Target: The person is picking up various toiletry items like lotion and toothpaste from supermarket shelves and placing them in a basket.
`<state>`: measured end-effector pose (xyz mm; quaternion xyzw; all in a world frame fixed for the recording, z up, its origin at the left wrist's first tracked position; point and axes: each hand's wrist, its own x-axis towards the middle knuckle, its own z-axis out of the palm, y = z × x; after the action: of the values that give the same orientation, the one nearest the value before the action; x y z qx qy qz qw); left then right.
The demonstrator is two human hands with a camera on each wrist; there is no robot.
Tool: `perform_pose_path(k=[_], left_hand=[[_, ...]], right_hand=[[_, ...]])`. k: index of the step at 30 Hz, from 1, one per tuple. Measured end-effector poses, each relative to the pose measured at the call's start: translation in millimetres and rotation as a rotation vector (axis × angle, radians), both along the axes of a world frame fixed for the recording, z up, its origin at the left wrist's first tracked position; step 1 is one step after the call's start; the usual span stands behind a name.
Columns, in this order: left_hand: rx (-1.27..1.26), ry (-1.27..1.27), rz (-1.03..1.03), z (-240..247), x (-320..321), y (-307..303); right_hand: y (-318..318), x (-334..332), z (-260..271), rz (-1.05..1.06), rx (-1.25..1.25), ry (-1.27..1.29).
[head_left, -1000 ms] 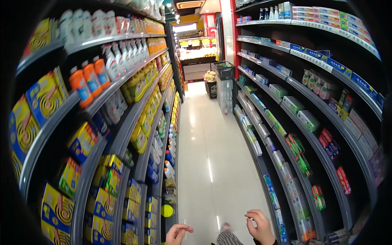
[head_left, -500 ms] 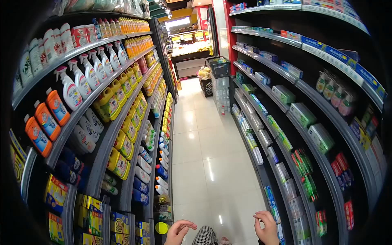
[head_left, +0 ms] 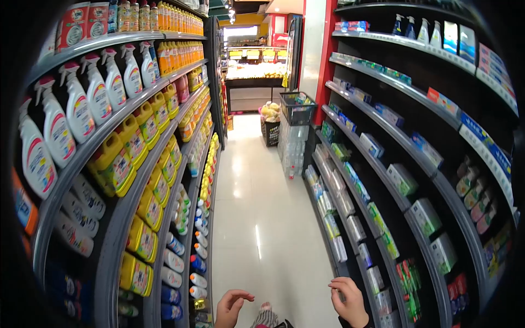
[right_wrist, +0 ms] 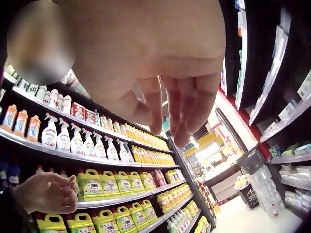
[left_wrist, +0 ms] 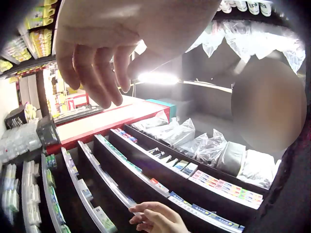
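Observation:
My left hand (head_left: 232, 308) hangs at the bottom of the head view over the aisle floor, its fingers loosely bent and holding nothing. To its right, my right hand (head_left: 349, 302) is raised near the right-hand shelves with relaxed, slightly curled fingers and nothing in them. In the left wrist view the left hand's fingers (left_wrist: 99, 73) hang down loosely; in the right wrist view those of the right hand (right_wrist: 182, 104) do the same. Nearest the left hand are white bottles with orange caps (head_left: 198, 280) on a low shelf. Wrapped packs (head_left: 374, 277) stand beside the right hand.
Shelves flank the tiled aisle (head_left: 262, 213). White spray bottles (head_left: 80, 112) and yellow jugs (head_left: 116, 164) line the left; boxes (head_left: 402, 179) line the right. Ahead, a black basket (head_left: 298, 109) sits on stacked clear bottles (head_left: 293, 147), beside another filled basket (head_left: 270, 133) on the floor.
The view has moved forward along the aisle; the orange bottles have slid toward the left edge and the baskets look nearer. Both hands stay raised, relaxed and without any thing in them.

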<state>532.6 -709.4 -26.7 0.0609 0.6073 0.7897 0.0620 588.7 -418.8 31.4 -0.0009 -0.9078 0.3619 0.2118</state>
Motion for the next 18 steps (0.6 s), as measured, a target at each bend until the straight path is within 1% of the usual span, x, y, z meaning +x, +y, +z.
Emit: perform_pose_path(k=[2,3,6,7,10,13,16,18], left_hand=[[-0.112,0.115,0.008,-1.2,-47.1,-1.7],[-0.102,0.1,0.004,-1.9,-66.2,-6.0],[-0.062,0.051,0.003,-0.5,-111.5,-5.7],[-0.064,0.026,0.014,-3.8,-123.2,-6.5],[-0.142,0.06,0.045,-9.2,-176.4,-13.7],[-0.204,-0.038,0.138,-0.2,-210.6,-12.6],[-0.269,-0.053,0.244,1.6,-248.7,-12.2],[-0.225,-0.12,0.299,-3.2,-287.6,-9.0]], right_hand=[[-3.3,-50.0,0.9,0.03,0.073,0.011],[-11.8,-69.6,10.1,0.046,0.061,0.002],[-12.2,-124.6,4.3,0.062,-0.007,-0.013],[-11.9,-140.0,5.3,0.047,0.008,-0.038],[-10.5,-199.0,-7.9,0.093,0.006,-0.066],[-7.2,-260.9,-31.7,0.156,0.017,-0.088],[-2.5,-329.7,-49.6,0.203,0.006,-0.101],[2.4,-380.4,-52.9,0.232,-0.016,-0.103]])
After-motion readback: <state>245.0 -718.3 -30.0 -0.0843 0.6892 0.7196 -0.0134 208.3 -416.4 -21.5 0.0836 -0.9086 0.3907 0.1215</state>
